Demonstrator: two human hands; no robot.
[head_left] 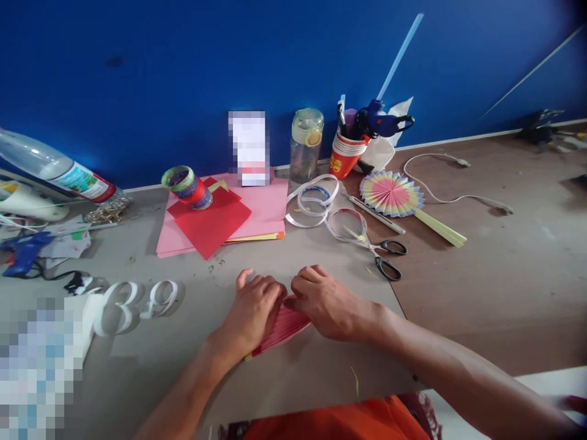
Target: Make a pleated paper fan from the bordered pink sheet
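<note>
A pink-red pleated paper [287, 329] with a bit of yellow at its lower left corner lies low over the table, gripped by both hands. My left hand [257, 305] is closed on its left and upper side, thumb and fingers bunched near the top edge. Against the upper right part, my right hand [326, 302] is closed too, its fingertips pinching the folds close to the left hand. Much of the paper's upper edge is hidden under the fingers.
Beyond the hands lie red paper squares [213, 223] on pink sheets [263, 214]. To the right are scissors [373, 247], tape rolls [347, 225], a utility knife [376, 212] and a finished paper fan [392, 194]. A glue gun [27, 252] rests at left; a bottle [306, 146] stands at the wall.
</note>
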